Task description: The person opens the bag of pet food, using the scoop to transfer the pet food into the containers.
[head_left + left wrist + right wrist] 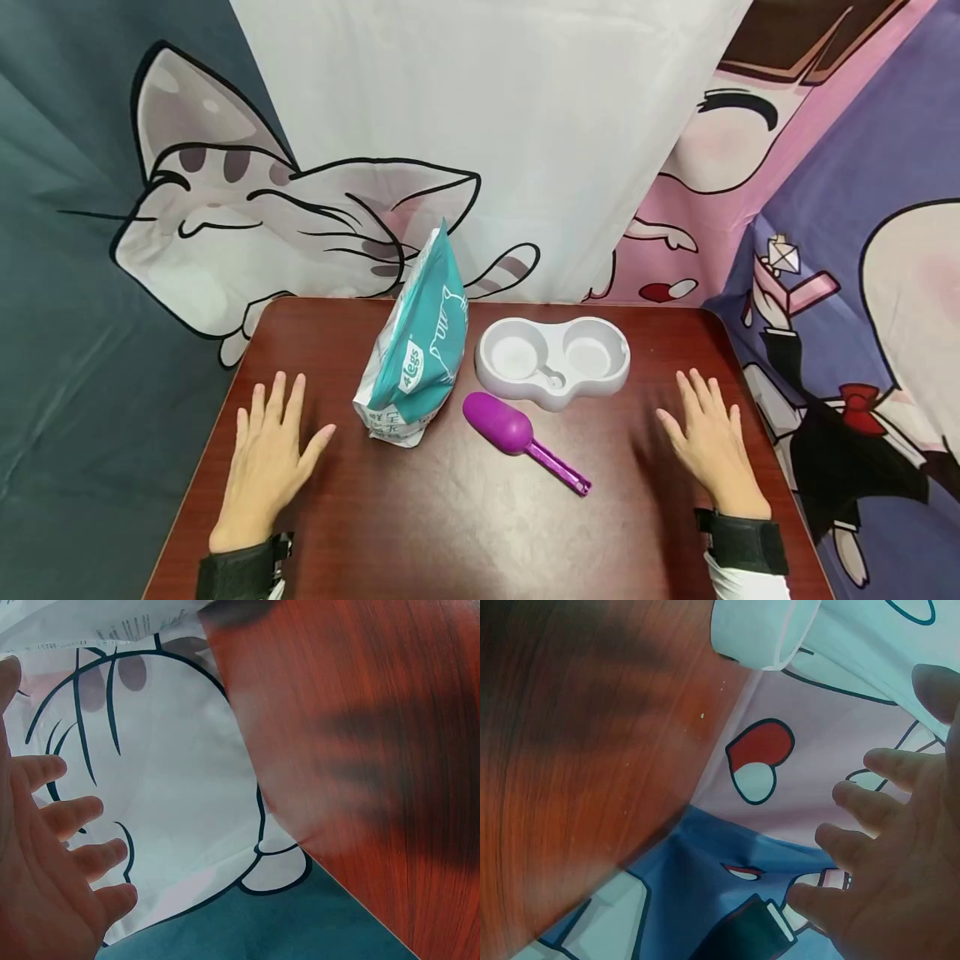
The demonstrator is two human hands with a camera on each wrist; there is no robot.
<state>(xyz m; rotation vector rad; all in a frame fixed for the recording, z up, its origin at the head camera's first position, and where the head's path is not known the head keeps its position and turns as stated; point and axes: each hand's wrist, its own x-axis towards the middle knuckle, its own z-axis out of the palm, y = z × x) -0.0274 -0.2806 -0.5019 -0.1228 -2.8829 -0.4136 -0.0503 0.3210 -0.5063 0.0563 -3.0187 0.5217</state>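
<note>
My left hand (266, 467) is over the left side of the table, fingers spread and holding nothing. To its right stands a teal and white pet food bag (420, 350), leaning a little. The right hand (712, 442) hovers at the table's right side with its fingers apart, nothing in it. Between the hands lies a purple scoop (506, 423), its handle slanting toward the front right. Behind the scoop sits a light grey double pet bowl (551, 392) with two round hollows. In the right wrist view, a corner of the bowl (761, 634) shows at the top.
The dark red-brown table (420, 533) ends at a back edge against a cloth backdrop (487, 100) printed with cartoon cats and figures. A few tiny crumbs (702, 715) lie on the wood near the bowl.
</note>
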